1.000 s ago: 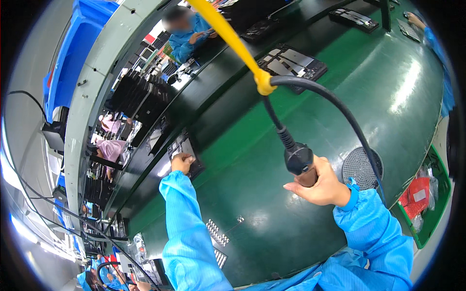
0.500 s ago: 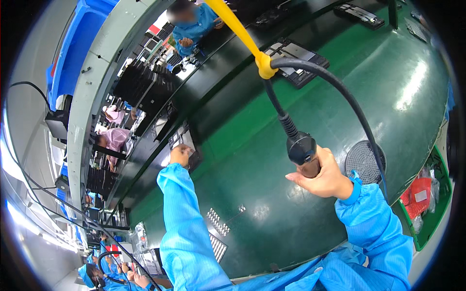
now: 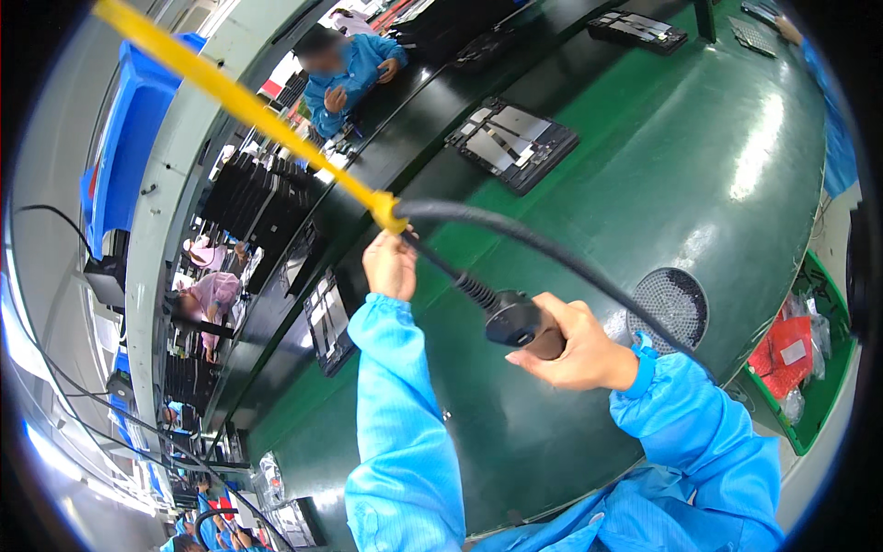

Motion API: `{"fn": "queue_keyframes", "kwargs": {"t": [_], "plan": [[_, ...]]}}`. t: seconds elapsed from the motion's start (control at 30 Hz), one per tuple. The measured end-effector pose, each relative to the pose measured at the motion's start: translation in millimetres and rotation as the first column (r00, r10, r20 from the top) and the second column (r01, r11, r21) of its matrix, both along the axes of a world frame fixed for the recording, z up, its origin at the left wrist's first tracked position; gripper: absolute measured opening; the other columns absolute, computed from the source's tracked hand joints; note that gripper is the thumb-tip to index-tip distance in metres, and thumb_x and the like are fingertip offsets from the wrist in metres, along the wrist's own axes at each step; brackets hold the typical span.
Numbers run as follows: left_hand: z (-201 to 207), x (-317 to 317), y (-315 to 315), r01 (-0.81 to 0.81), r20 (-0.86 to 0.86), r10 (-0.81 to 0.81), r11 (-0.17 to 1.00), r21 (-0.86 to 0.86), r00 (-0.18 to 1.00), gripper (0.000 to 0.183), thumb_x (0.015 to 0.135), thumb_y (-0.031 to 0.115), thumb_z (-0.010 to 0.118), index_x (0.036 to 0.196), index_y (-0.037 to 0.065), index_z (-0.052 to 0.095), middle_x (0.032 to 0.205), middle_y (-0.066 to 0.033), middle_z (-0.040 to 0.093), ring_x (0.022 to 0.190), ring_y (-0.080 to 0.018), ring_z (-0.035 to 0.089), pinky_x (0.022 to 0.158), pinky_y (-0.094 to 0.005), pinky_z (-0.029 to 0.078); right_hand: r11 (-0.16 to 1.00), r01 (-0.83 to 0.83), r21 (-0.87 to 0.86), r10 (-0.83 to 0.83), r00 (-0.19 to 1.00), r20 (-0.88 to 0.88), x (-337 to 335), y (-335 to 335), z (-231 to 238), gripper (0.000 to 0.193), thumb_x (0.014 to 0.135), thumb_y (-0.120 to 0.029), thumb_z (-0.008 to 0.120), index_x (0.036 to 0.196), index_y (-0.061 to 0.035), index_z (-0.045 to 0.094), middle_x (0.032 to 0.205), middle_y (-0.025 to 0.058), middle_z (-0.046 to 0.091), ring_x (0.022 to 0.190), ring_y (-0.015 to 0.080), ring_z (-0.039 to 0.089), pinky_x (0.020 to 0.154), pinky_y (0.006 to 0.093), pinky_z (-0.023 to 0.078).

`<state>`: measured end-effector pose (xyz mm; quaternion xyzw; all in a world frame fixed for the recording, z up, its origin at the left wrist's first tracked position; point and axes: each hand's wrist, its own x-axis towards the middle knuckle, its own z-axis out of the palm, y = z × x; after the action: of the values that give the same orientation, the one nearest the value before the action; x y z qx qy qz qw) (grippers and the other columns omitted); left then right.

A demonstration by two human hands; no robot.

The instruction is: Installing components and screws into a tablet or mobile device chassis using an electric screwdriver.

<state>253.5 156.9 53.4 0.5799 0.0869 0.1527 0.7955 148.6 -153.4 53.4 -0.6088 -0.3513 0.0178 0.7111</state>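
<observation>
In my right hand (image 3: 589, 345) is a corded electric screwdriver (image 3: 520, 322) with a black top and brownish body; the fingers wrap round it and its tip is hidden. Its black cord runs up to a yellow strap (image 3: 267, 124), tied in a knot. My left hand (image 3: 391, 265) is raised just below that knot, fingers curled together; whether they grip the cord or something small behind it I cannot tell. To the left of that hand lies an opened tablet-like device (image 3: 326, 322). A second opened device (image 3: 515, 145) rests farther off.
A round, dark perforated dish (image 3: 667, 308) sits on the green bench (image 3: 543, 432) right of my right hand. A green crate (image 3: 800, 432) with red and clear bags stands at the right edge. Another opened device (image 3: 636, 32) lies far back. Co-workers sit beyond the bench.
My left hand has moved right and up, away from the nearest opened device to beside the cord. My right hand has shifted left with the screwdriver, which now tilts more. The view has shifted.
</observation>
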Motion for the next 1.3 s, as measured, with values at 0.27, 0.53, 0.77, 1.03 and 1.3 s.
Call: {"fn": "queue_keyframes", "kwargs": {"t": [0.27, 0.53, 0.77, 1.03, 1.3], "plan": [[-21, 50, -98, 0.022, 0.020, -0.046, 0.768, 0.640, 0.999, 0.031, 0.085, 0.010, 0.067, 0.110, -0.007, 0.061, 0.101, -0.0130, 0.066, 0.091, -0.0194, 0.065, 0.077, -0.0285, 0.053, 0.995, 0.058, 0.084, -0.063, 0.996, 0.060, 4, 2, -12, 0.036, 0.075, -0.006, 0.068, 0.105, 0.0000, 0.050, 0.069, 0.0183, 0.062, 0.061, 0.0359, 0.064, 0.052, 0.0404, 0.050], [-24, 99, -109, 0.013, -0.059, -0.252, -0.182, 0.983, 0.966, 0.065, 0.058, 0.036, 0.085, 0.101, -0.005, 0.061, 0.106, -0.0205, 0.063, 0.099, -0.0353, 0.061, 0.090, -0.0418, 0.046, 0.993, -0.091, 0.072, 0.092, 0.996, -0.007, 3, -2, -12, 0.043, 0.073, -0.011, 0.067, 0.110, 0.0010, 0.046, 0.070, 0.0229, 0.060, 0.065, 0.0417, 0.061, 0.057, 0.0463, 0.047], [-17, 109, -111, -0.116, 0.002, -0.291, -0.375, 0.920, 0.957, 0.053, 0.062, 0.017, 0.073, 0.108, -0.005, 0.058, 0.110, -0.0214, 0.061, 0.103, -0.0357, 0.058, 0.092, -0.0404, 0.046, 0.998, 0.025, 0.066, -0.029, 0.997, 0.073, 3, 0, -21, 0.047, 0.071, -0.006, 0.070, 0.112, -0.0008, 0.047, 0.070, 0.0161, 0.062, 0.062, 0.0327, 0.063, 0.053, 0.0362, 0.049], [-12, 86, -128, -0.162, 0.146, -0.071, -0.340, 0.926, 0.987, 0.048, 0.065, 0.004, 0.056, 0.112, -0.005, 0.055, 0.113, -0.0233, 0.059, 0.103, -0.0385, 0.057, 0.092, -0.0428, 0.045, 0.995, -0.026, 0.093, 0.026, 1.000, 0.000, 5, -6, -13, 0.040, 0.075, -0.008, 0.061, 0.111, -0.0006, 0.045, 0.071, 0.0258, 0.060, 0.066, 0.0444, 0.060, 0.058, 0.0481, 0.047], [-5, -57, -105, -0.145, 0.036, -0.320, -0.326, 0.934, 0.947, 0.058, 0.062, 0.011, 0.064, 0.116, -0.005, 0.055, 0.118, -0.0221, 0.056, 0.107, -0.0377, 0.055, 0.094, -0.0433, 0.043, 0.999, 0.044, 0.015, -0.044, 0.999, 0.020, 1, -10, -2, 0.040, 0.077, -0.019, 0.069, 0.104, 0.0001, 0.047, 0.069, 0.0229, 0.061, 0.067, 0.0436, 0.061, 0.059, 0.0484, 0.048]]}}
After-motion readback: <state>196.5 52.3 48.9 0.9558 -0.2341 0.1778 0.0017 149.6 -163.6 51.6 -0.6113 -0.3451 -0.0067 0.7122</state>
